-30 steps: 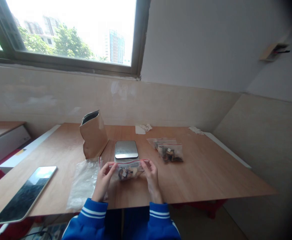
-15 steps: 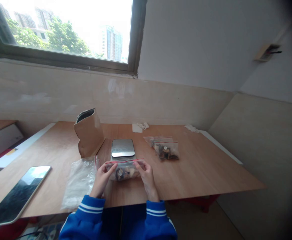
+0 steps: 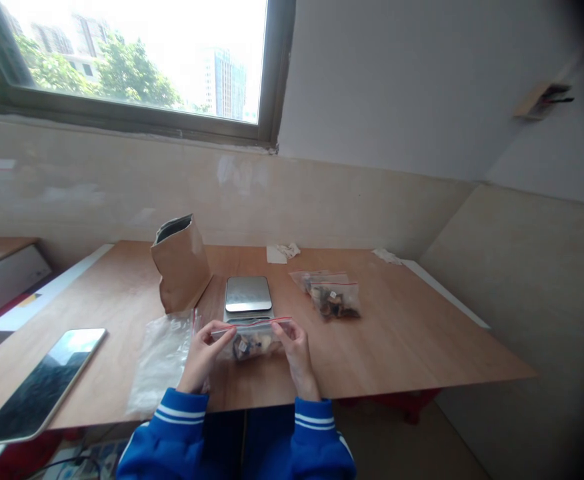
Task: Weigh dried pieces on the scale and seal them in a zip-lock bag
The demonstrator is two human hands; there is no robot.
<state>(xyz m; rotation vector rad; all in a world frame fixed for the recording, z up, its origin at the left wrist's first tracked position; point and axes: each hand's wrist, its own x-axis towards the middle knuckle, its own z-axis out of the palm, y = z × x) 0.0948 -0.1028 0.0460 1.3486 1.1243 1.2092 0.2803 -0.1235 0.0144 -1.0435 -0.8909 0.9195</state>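
Observation:
Between my hands is a clear zip bag (image 3: 255, 347) with a red seal line, holding dark and pale dried pieces and a small white packet. My left hand (image 3: 206, 353) pinches the bag's top left corner between thumb and fingers. At the top right corner, my right hand (image 3: 295, 353) grips it the same way. Just behind the bag sits a kitchen scale (image 3: 249, 295) with a silver plate. Flat clear zip bags (image 3: 159, 363) lie beside my left hand, partly under the wrist.
An open brown paper bag (image 3: 182, 267) stands left of the scale. Filled zip bags (image 3: 335, 301) lie to its right. A tablet with a cable (image 3: 42, 387) rests at the left table edge. Crumpled paper (image 3: 283, 253) lies near the wall.
Both hands keep their pinch on the zip bag's top edge, with only slight finger movement. The whole view has shifted a little; the things on the table stay in place.

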